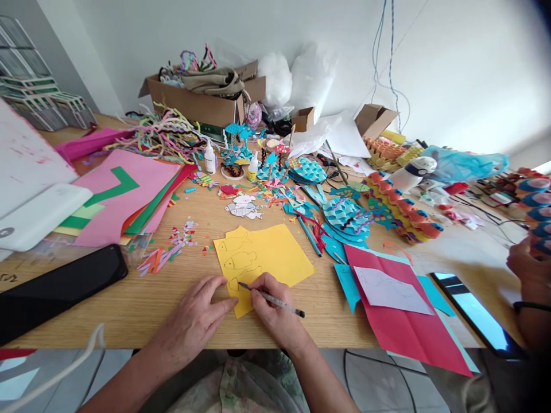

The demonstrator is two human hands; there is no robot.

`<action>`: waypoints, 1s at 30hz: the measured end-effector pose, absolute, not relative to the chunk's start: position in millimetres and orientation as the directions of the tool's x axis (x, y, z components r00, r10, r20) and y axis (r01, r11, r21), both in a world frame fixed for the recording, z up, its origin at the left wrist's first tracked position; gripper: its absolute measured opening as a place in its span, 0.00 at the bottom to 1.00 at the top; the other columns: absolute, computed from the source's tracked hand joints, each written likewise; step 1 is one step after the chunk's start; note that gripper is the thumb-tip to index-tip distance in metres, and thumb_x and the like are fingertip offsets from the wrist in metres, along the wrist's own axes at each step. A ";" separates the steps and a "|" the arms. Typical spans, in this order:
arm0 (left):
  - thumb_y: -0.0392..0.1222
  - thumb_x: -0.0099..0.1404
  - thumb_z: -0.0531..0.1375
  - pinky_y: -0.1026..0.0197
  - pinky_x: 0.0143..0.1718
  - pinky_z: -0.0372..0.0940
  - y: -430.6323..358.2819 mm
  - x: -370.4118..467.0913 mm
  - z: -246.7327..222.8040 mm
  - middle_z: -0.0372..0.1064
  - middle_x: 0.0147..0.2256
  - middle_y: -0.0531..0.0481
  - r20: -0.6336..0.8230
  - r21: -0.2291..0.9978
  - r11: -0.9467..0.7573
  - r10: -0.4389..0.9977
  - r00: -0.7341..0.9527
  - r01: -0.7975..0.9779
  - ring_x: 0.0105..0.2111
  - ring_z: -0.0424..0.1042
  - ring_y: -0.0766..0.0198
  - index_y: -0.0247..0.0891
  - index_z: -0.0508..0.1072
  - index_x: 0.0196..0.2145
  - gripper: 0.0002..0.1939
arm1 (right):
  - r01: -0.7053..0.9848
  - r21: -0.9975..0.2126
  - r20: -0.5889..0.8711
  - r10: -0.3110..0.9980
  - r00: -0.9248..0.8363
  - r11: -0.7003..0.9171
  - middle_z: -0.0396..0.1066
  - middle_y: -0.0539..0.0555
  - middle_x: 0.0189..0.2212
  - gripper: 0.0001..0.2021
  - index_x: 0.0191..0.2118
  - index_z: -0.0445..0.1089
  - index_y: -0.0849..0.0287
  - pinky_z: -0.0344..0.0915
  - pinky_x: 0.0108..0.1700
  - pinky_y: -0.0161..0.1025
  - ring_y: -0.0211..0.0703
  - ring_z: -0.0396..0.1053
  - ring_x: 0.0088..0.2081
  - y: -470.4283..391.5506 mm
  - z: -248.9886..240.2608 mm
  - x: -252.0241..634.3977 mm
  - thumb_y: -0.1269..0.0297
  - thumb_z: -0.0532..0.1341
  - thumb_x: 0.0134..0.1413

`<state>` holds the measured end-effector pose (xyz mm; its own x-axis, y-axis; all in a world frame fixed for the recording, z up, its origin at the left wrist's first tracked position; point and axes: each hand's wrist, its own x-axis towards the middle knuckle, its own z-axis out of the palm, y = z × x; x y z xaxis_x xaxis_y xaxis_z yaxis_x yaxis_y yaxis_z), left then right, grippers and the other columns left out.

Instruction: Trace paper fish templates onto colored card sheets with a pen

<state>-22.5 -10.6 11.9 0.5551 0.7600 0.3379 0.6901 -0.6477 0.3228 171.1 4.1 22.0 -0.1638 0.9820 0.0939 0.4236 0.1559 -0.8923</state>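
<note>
A sheet of yellow paper point(279, 252) lies on the table in front of me, with several fish outlines drawn down its left side. My right hand point(275, 307) is closed around a pen point(279, 302), whose tip touches the lowest fish drawing point(245, 278). Flat on the table and the sheet's lower left edge, my left hand point(198, 312) has its fingers stretched out and holds nothing. Small paper scraps point(172, 249) are scattered to the left of the sheet. Above it lie white paper fish cutouts point(244, 207).
Coloured paper sheets point(129, 195) and a black phone point(64, 289) lie left. Red paper point(404, 321) and a lit phone point(476, 312) are right. Glue bottles point(210, 158) and blue paper crafts point(344, 215) stand behind. Another person's hand point(527, 264) holds an egg-carton craft point(536, 212).
</note>
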 end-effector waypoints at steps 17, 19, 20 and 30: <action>0.28 0.61 0.52 0.50 0.48 0.64 -9.9 -24.2 11.0 0.59 0.49 0.45 0.306 0.315 -0.641 0.767 0.564 0.700 0.51 0.58 0.55 0.45 0.71 0.44 0.18 | 0.468 -0.867 0.106 0.982 -0.159 0.169 0.61 0.45 0.16 0.04 0.28 0.65 0.60 0.53 0.22 0.29 0.32 0.56 0.18 5.4 17.8 167.7 0.70 0.54 0.48; 0.28 0.61 0.51 0.50 0.47 0.64 -9.9 -24.0 11.0 0.59 0.49 0.44 0.305 0.314 -0.642 0.766 0.566 0.699 0.51 0.58 0.55 0.45 0.71 0.44 0.19 | 0.463 -0.871 0.103 0.982 -0.156 0.165 0.61 0.45 0.17 0.04 0.28 0.65 0.59 0.53 0.22 0.29 0.32 0.56 0.18 5.3 16.8 167.8 0.70 0.54 0.48; 0.27 0.60 0.51 0.50 0.47 0.64 -9.9 -23.7 11.0 0.59 0.49 0.44 0.307 0.315 -0.642 0.765 0.565 0.699 0.50 0.58 0.55 0.45 0.71 0.44 0.19 | 0.459 -0.874 0.101 0.983 -0.156 0.162 0.62 0.45 0.17 0.04 0.28 0.65 0.59 0.54 0.22 0.29 0.32 0.57 0.18 5.4 15.7 167.6 0.70 0.54 0.49; 0.28 0.62 0.51 0.49 0.47 0.64 -10.2 -23.2 10.6 0.59 0.49 0.43 0.327 0.336 -0.644 0.764 0.557 0.687 0.50 0.59 0.53 0.44 0.72 0.44 0.18 | 0.468 -0.862 0.132 0.978 -0.161 0.194 0.59 0.44 0.16 0.04 0.27 0.64 0.59 0.53 0.22 0.30 0.32 0.55 0.18 5.8 19.9 167.7 0.71 0.53 0.47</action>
<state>-23.2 -10.2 10.6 0.5569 0.7637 0.3266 0.6866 -0.6445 0.3365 167.7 5.8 19.9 -0.1614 0.9780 0.1321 0.4683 0.1937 -0.8621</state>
